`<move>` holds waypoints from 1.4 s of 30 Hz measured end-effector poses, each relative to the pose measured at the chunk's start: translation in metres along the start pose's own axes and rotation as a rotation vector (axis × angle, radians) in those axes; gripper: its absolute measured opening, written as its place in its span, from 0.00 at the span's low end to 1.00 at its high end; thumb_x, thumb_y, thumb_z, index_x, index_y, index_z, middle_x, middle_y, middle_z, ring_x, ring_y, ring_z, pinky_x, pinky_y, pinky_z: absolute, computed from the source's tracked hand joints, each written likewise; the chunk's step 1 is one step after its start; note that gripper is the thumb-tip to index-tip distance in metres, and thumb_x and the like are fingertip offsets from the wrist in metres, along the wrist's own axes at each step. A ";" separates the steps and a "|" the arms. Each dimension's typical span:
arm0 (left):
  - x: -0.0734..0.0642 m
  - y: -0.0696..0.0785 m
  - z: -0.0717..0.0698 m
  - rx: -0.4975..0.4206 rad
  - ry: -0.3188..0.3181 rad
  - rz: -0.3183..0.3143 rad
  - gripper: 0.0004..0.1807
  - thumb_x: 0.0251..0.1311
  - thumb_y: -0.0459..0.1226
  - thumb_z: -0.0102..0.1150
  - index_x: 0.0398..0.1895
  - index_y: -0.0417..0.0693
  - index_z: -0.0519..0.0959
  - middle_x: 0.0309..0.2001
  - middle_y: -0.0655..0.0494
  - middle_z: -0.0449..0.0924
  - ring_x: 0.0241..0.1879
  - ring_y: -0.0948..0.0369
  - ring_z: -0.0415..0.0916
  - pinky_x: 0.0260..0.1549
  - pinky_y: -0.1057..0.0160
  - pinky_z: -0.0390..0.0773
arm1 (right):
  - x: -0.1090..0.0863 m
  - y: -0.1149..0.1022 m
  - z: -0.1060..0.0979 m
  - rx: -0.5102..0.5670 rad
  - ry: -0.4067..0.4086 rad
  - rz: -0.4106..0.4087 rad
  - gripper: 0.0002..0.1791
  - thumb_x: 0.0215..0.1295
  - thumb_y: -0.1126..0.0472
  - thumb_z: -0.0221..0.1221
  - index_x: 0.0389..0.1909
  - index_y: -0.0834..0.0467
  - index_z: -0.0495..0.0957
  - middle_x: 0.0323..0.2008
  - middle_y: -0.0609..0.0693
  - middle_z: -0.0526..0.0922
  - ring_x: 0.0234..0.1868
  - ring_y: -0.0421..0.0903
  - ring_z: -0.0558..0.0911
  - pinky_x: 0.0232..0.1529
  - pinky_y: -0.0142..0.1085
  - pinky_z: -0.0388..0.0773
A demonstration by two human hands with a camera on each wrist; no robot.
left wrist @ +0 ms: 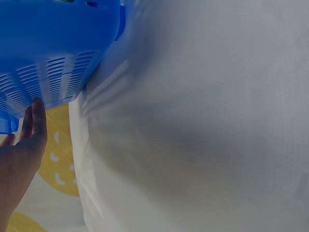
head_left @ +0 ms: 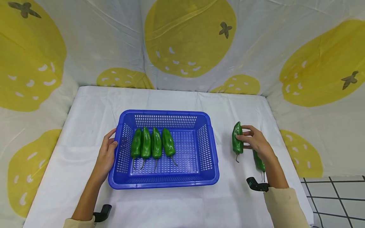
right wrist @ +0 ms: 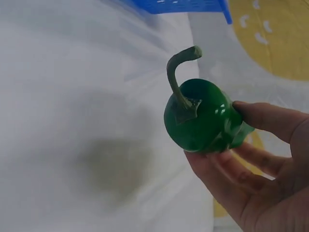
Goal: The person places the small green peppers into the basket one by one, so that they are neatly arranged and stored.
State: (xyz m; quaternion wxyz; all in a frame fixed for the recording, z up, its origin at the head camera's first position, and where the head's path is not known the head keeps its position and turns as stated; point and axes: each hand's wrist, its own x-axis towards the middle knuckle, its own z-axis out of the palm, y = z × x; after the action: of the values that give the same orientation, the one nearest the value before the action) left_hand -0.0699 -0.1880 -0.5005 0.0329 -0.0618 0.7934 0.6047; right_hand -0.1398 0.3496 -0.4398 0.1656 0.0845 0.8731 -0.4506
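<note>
A long green chili pepper (head_left: 237,141) is pinched between the thumb and fingers of my right hand (head_left: 256,142). In the right wrist view, that pepper (right wrist: 203,118) has its curved stem toward the camera and shows above the white cloth. My left hand (head_left: 106,155) rests against the left side of a blue plastic basket (head_left: 163,183). Its fingers lie fairly straight along the slotted wall in the left wrist view. Several green peppers (head_left: 156,144) lie side by side in the basket's left half, stems toward me. Another pepper (head_left: 259,162) is on the cloth, partly hidden by my right forearm.
White cloth (head_left: 188,205) covers the table under the basket. Hanging fabric with yellow fruit prints (head_left: 191,38) surrounds the back and both sides. White tiles (head_left: 333,196) show beyond the table at the lower right.
</note>
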 end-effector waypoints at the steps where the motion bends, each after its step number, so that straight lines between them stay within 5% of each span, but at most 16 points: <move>1: 0.000 0.000 0.000 -0.001 0.000 0.000 0.28 0.79 0.44 0.29 0.80 0.62 0.48 0.66 0.37 0.65 0.55 0.44 0.71 0.42 0.65 0.76 | 0.000 -0.004 0.001 0.015 -0.010 -0.007 0.40 0.68 0.55 0.62 0.74 0.64 0.56 0.59 0.71 0.66 0.45 0.53 0.82 0.44 0.46 0.82; 19: 0.000 0.001 0.000 0.000 0.004 0.014 0.28 0.79 0.44 0.29 0.79 0.62 0.49 0.64 0.38 0.67 0.54 0.45 0.72 0.41 0.66 0.76 | 0.012 -0.059 0.031 0.138 -0.084 -0.107 0.38 0.66 0.59 0.64 0.73 0.63 0.59 0.56 0.69 0.70 0.39 0.48 0.85 0.40 0.46 0.83; 42: -0.001 0.001 0.000 0.006 0.001 0.019 0.28 0.79 0.44 0.29 0.80 0.62 0.48 0.64 0.38 0.67 0.54 0.45 0.72 0.41 0.65 0.76 | 0.020 -0.121 0.084 0.160 -0.229 -0.186 0.35 0.65 0.61 0.64 0.71 0.62 0.62 0.55 0.69 0.71 0.44 0.60 0.84 0.40 0.48 0.83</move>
State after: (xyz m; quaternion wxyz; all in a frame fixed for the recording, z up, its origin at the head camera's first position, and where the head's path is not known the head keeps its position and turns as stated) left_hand -0.0691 -0.1877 -0.4998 0.0267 -0.0545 0.7957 0.6026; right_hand -0.1767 0.2109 -0.4004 0.2142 -0.0357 0.8139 -0.5389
